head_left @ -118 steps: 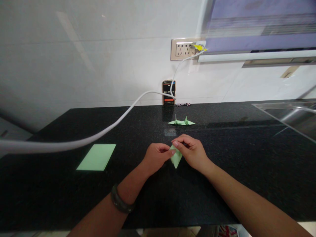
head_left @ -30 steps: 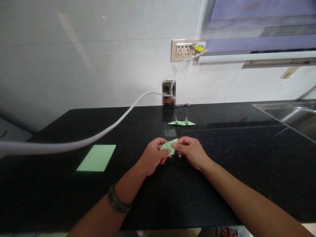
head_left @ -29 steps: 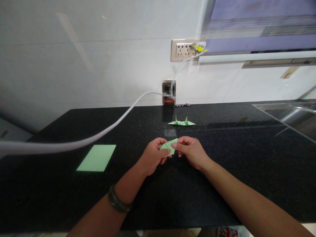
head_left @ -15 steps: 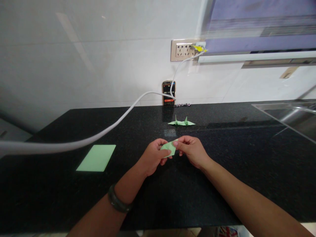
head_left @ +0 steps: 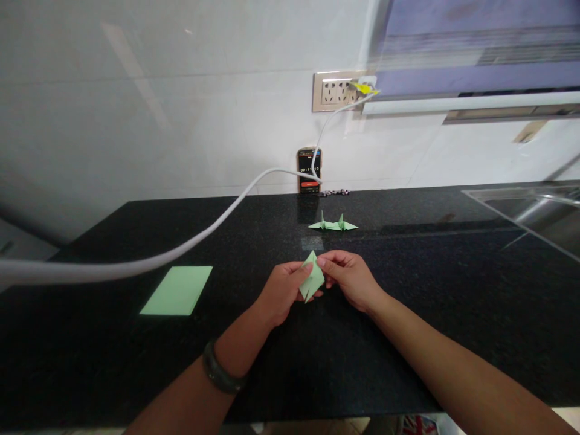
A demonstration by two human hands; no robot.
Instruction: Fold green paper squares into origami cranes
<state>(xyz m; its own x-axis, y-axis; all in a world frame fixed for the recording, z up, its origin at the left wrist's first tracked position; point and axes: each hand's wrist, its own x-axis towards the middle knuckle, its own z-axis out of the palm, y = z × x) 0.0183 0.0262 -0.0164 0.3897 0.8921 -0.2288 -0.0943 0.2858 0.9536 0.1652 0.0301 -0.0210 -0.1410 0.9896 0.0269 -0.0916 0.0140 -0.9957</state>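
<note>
A small folded piece of green paper (head_left: pixel 312 283), diamond-shaped with a slit at its lower point, is held up over the dark counter. My left hand (head_left: pixel 281 293) grips its left side, thumb across the front and fingers behind. On the right edge, my right hand (head_left: pixel 351 277) pinches the paper between thumb and fingers. Beyond my hands stand two green paper cranes (head_left: pixel 333 225), side by side with wings meeting. To the left lies a stack of flat green paper sheets (head_left: pixel 177 291). The fingers behind the folded paper are partly hidden.
A white cable (head_left: pixel 217 226) runs from the wall socket (head_left: pixel 335 92) across the left of my view. A phone (head_left: pixel 309 171) showing a timer leans on the wall, beside a small beaded string (head_left: pixel 335 193). A metal sink (head_left: pixel 544 211) is set into the black counter (head_left: pixel 453 314) at right.
The folded green paper has turned from lying slanted to standing point-up, its slit end now towards me. Both hands have shifted their hold slightly and still grip it.
</note>
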